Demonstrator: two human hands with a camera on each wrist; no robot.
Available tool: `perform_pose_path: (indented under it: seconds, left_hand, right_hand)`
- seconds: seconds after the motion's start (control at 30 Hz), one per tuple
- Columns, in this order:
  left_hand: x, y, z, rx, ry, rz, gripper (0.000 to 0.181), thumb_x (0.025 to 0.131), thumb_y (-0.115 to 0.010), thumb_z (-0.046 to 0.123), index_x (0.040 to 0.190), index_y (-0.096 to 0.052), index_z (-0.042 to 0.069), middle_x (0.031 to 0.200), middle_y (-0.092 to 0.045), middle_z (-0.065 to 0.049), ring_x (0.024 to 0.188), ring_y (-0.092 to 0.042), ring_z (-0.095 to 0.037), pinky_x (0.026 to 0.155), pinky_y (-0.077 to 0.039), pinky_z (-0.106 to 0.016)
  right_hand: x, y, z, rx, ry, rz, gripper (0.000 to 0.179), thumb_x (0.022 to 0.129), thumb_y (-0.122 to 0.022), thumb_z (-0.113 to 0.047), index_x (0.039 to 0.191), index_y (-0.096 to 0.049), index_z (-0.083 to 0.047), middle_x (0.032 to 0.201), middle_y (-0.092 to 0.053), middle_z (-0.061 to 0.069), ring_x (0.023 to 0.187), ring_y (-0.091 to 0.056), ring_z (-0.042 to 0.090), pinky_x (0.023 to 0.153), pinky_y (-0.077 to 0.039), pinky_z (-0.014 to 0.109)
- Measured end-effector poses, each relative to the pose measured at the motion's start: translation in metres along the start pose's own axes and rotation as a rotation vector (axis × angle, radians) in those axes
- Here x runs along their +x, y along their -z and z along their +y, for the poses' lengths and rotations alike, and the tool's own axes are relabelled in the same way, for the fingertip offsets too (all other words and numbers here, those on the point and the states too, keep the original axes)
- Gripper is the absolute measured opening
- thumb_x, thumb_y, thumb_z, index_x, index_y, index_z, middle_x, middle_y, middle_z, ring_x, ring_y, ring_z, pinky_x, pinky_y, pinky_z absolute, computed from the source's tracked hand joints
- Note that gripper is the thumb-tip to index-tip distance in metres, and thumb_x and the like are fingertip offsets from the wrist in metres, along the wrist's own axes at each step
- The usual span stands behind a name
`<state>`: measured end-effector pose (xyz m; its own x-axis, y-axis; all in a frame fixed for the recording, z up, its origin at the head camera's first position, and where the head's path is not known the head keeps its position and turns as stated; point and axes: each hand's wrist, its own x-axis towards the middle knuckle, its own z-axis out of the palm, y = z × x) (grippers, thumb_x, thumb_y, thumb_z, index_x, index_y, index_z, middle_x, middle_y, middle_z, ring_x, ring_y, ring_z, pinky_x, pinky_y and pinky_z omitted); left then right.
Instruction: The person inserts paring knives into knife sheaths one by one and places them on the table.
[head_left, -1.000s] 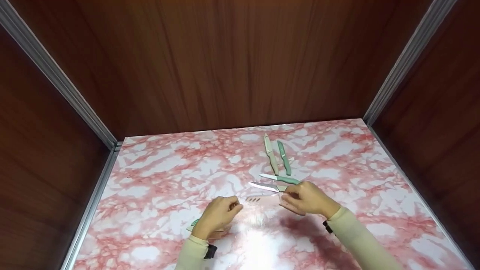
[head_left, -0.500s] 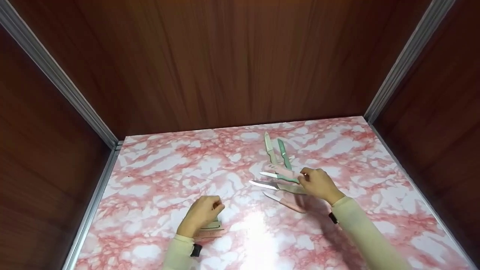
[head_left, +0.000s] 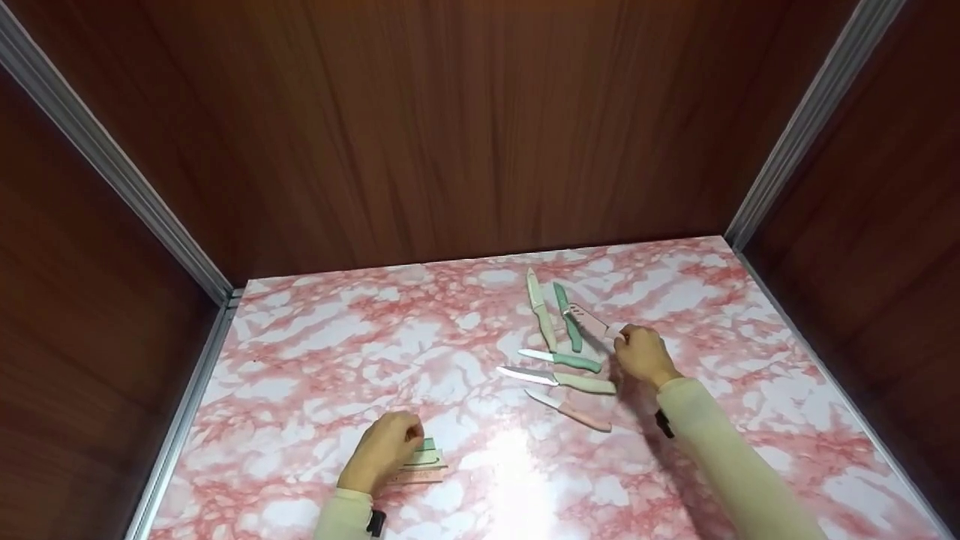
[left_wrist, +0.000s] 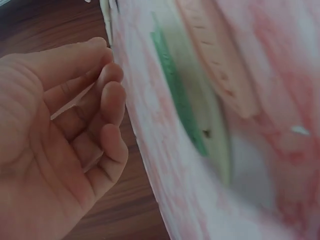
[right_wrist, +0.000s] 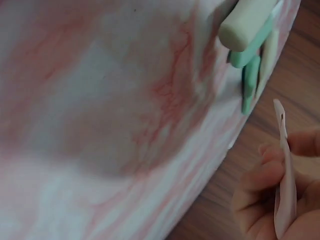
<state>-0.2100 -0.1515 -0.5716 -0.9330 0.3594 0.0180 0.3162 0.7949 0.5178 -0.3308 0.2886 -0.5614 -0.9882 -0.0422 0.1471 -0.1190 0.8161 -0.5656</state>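
Note:
My right hand (head_left: 646, 354) pinches a flat pink knife (head_left: 591, 321) between thumb and fingers. Its slotted pink blade part points back and left over the green-bladed knife (head_left: 568, 319). In the right wrist view the pink piece (right_wrist: 286, 190) appears nearly edge-on. My left hand (head_left: 381, 450) holds nothing, its fingers loosely curled beside several flat pieces. Those are a green strip (left_wrist: 175, 90), a cream strip (left_wrist: 205, 100) and a pink slotted strip (left_wrist: 220, 65), lying side by side and partly hidden by the hand in the head view.
A cream knife (head_left: 541, 311) lies near the table's back. Closer in are a green-handled knife (head_left: 574, 362), a cream-handled knife (head_left: 585, 383) and a pink-handled knife (head_left: 581, 415), blades leftward. Brown wood panels (head_left: 480, 135) wall the marbled tabletop (head_left: 315, 360).
My right hand has carried the pink knife back and right, past the lying knives, turning it. My left hand has moved left and toward the body, uncovering more of the flat strips.

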Motion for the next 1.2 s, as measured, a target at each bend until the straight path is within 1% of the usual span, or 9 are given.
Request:
perform_pose_path:
  seconds: [0.1, 0.2, 0.4, 0.47, 0.67, 0.8, 0.97, 1.07, 1.2]
  left_hand:
    - [-0.002, -0.001, -0.004, 0.022, -0.005, -0.004, 0.006, 0.084, -0.068, 0.01, 0.08, -0.065, 0.014, 0.078, -0.055, 0.006, 0.072, -0.05, -0.01, 0.064, -0.043, -0.033]
    - [-0.003, -0.003, -0.007, 0.032, -0.002, -0.012, 0.004, 0.084, -0.069, 0.011, 0.081, -0.066, 0.012, 0.078, -0.053, 0.007, 0.072, -0.049, -0.011, 0.064, -0.043, -0.034]
    - [-0.003, -0.007, -0.011, 0.082, -0.022, 0.045, 0.006, 0.081, -0.071, 0.011, 0.086, -0.068, 0.01, 0.081, -0.055, 0.003, 0.078, -0.052, -0.016, 0.069, -0.045, -0.037]
    - [-0.004, -0.008, -0.012, 0.081, -0.021, 0.04, 0.008, 0.082, -0.07, 0.011, 0.09, -0.069, 0.01, 0.085, -0.057, 0.002, 0.081, -0.054, -0.018, 0.072, -0.046, -0.039]
    - [-0.007, -0.01, -0.014, 0.077, -0.001, -0.013, 0.009, 0.084, -0.07, 0.013, 0.092, -0.068, 0.011, 0.086, -0.057, 0.005, 0.082, -0.055, -0.017, 0.076, -0.046, -0.039]
    - [-0.007, -0.012, -0.014, 0.083, -0.006, -0.013, 0.006, 0.084, -0.071, 0.012, 0.09, -0.069, 0.012, 0.085, -0.057, 0.006, 0.081, -0.055, -0.017, 0.076, -0.046, -0.04]
    - [-0.006, -0.015, -0.015, 0.079, 0.012, -0.019, 0.006, 0.084, -0.071, 0.012, 0.089, -0.068, 0.013, 0.084, -0.057, 0.006, 0.081, -0.054, -0.017, 0.075, -0.046, -0.041]
    - [-0.006, -0.015, -0.015, 0.091, 0.02, -0.019, 0.007, 0.083, -0.071, 0.012, 0.089, -0.068, 0.013, 0.084, -0.057, 0.006, 0.082, -0.054, -0.018, 0.075, -0.045, -0.042]
    - [-0.004, -0.014, -0.014, 0.107, 0.014, -0.004, 0.006, 0.082, -0.072, 0.011, 0.087, -0.068, 0.012, 0.083, -0.058, 0.005, 0.079, -0.054, -0.018, 0.072, -0.045, -0.041]
  right_hand:
    - [0.007, -0.004, 0.001, -0.007, -0.055, 0.013, 0.024, 0.091, -0.049, -0.01, 0.095, -0.065, 0.007, 0.077, -0.061, 0.016, 0.063, -0.056, 0.027, 0.059, -0.045, 0.039]
    - [0.014, -0.007, 0.002, 0.005, -0.119, -0.004, 0.027, 0.09, -0.045, -0.009, 0.101, -0.062, 0.01, 0.086, -0.062, 0.021, 0.072, -0.057, 0.031, 0.065, -0.046, 0.043]
    - [0.029, -0.015, 0.003, 0.051, -0.241, -0.013, 0.033, 0.089, -0.044, -0.008, 0.109, -0.058, 0.014, 0.1, -0.061, 0.03, 0.088, -0.058, 0.04, 0.08, -0.045, 0.051]
    - [0.034, -0.019, 0.003, 0.068, -0.267, -0.004, 0.033, 0.089, -0.044, -0.007, 0.109, -0.057, 0.015, 0.102, -0.06, 0.031, 0.092, -0.058, 0.042, 0.082, -0.044, 0.051]
    - [0.043, -0.028, -0.002, 0.082, -0.256, 0.007, 0.031, 0.088, -0.044, -0.004, 0.109, -0.059, 0.014, 0.105, -0.06, 0.031, 0.098, -0.057, 0.044, 0.086, -0.043, 0.051]
    - [0.047, -0.029, -0.003, 0.055, -0.252, -0.012, 0.026, 0.088, -0.048, -0.006, 0.102, -0.062, 0.01, 0.098, -0.062, 0.028, 0.093, -0.059, 0.043, 0.082, -0.044, 0.051]
    - [0.05, -0.03, -0.002, 0.003, -0.254, -0.064, 0.024, 0.088, -0.05, -0.009, 0.097, -0.062, 0.011, 0.094, -0.062, 0.027, 0.09, -0.06, 0.043, 0.08, -0.045, 0.052]
    - [0.052, -0.032, -0.001, -0.005, -0.257, -0.076, 0.025, 0.088, -0.05, -0.009, 0.097, -0.061, 0.011, 0.094, -0.063, 0.027, 0.09, -0.06, 0.042, 0.08, -0.045, 0.052]
    - [0.055, -0.033, 0.0, -0.015, -0.259, -0.092, 0.03, 0.09, -0.05, -0.012, 0.105, -0.058, 0.012, 0.101, -0.06, 0.03, 0.096, -0.057, 0.044, 0.083, -0.044, 0.052]
